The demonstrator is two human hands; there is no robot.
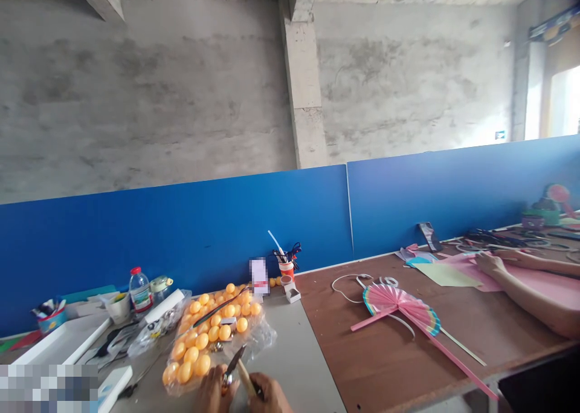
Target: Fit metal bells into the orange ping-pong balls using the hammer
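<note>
Nearest edge: right hand (270,395) clenched on a wooden-handled knife (239,364), blade angled onto what looked like a small ball (226,381) pinched in left hand (212,390), steadying it, I judged. Just beyond, the bag of orange balls (212,334) lay on the table (294,364), within easy reach.

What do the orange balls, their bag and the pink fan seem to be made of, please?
The orange balls look like smooth, slightly glossy plastic: uniform colour with soft highlights. The bag is thin clear plastic film: see-through, crinkled, shiny. The pink fan seems matte paper, pleated in sharp folds, with flat strips as handles.
</note>
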